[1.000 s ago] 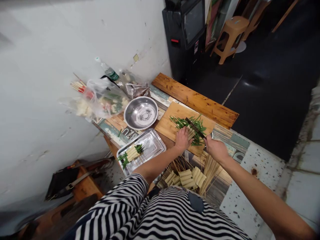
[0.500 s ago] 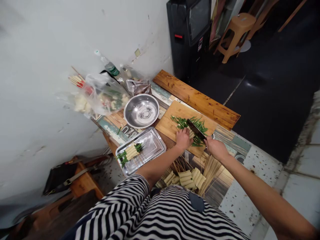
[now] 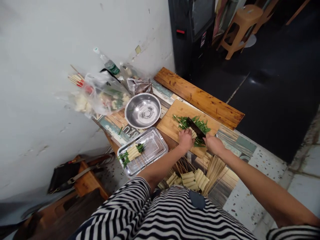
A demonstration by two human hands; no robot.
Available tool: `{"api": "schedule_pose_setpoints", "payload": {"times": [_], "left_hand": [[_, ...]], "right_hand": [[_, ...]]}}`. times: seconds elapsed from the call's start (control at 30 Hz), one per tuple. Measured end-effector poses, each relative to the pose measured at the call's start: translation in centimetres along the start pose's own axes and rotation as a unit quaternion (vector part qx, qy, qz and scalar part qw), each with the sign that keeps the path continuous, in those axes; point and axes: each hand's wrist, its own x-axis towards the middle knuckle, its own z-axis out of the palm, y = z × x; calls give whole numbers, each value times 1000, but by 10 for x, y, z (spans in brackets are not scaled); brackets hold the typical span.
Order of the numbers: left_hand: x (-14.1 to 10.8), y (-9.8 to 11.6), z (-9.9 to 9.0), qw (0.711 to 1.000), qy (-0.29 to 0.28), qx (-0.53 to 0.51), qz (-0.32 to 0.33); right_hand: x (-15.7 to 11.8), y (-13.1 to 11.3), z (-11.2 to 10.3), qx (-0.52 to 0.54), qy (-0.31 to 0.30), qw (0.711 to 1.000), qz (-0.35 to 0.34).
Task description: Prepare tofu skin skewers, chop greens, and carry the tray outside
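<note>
With my right hand [image 3: 214, 144] I grip the handle of a dark-bladed knife [image 3: 196, 127]. Its blade lies across chopped greens on the wooden cutting board [image 3: 168, 121]. My left hand [image 3: 186, 138] is closed on a pale tofu-skin roll skewer [image 3: 193, 133], right beside the blade. Green leaves [image 3: 202, 123] are spread around the blade and beyond my left hand. Part of the skewer is hidden by my fingers and the knife. Close to my body lie several skewered rolls [image 3: 189, 180] and a bundle of bare bamboo sticks [image 3: 215, 166].
Left of the board are a steel bowl [image 3: 143, 115] and a metal tray [image 3: 156, 146] bearing rolls with greens [image 3: 133, 152]. Plastic bags of food [image 3: 107, 95] and a water bottle [image 3: 110, 65] stand against the wall. A wooden bench [image 3: 200, 98] runs along the table's far side.
The knife blade has tilted slightly and shifted a little beside my left hand. Both hands keep their hold, and the whole view has shifted slightly.
</note>
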Motion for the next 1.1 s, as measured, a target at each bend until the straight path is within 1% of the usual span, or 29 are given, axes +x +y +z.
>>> {"api": "schedule_pose_setpoints", "payload": {"times": [0.07, 0.13, 0.2, 0.27, 0.37, 0.43, 0.5, 0.57, 0.63, 0.7, 0.77, 0.83, 0.9, 0.93, 1.1], "left_hand": [[-3, -2, -4, 1000, 1, 3, 2], [-9, -3, -11, 1000, 7, 8, 17], [-21, -4, -21, 999, 18, 3, 42], [-37, -5, -32, 997, 44, -13, 62], [-68, -7, -49, 991, 105, -37, 76], [-93, -9, -59, 987, 130, -44, 85], [-121, -12, -67, 986, 130, -48, 91], [-149, -17, -69, 989, 106, -53, 91], [-175, -22, -64, 992, 63, -57, 96], [-196, -29, -54, 993, 12, -60, 100], [-210, -34, -40, 994, -32, -63, 81], [-216, -40, -26, 995, -58, -65, 43], [-218, -46, -15, 995, -63, -73, 14], [-218, -49, -11, 995, -59, -82, 10], [-214, -65, -3, 987, -36, -146, 56]], "right_hand": [[0, -4, 5, 0, 11, 1000, -3], [-4, -6, 8, 3, 14, 1000, -8], [-10, -5, 8, 13, 20, 1000, -7], [-18, -3, 5, 32, 37, 999, 0], [-30, -1, -1, 69, 61, 996, 15], [-37, -1, -5, 80, 67, 994, 21], [-42, -1, -6, 79, 70, 994, 27], [-46, -2, -4, 73, 75, 994, 35], [-50, -2, -1, 67, 76, 994, 41], [-53, -3, 3, 63, 72, 995, 40], [-55, -5, 7, 61, 66, 995, 39], [-56, -6, 9, 60, 62, 995, 40], [-55, -8, 10, 58, 58, 996, 43], [-54, -9, 11, 56, 57, 996, 43], [-48, -14, 13, 43, 76, 996, 28]]}}
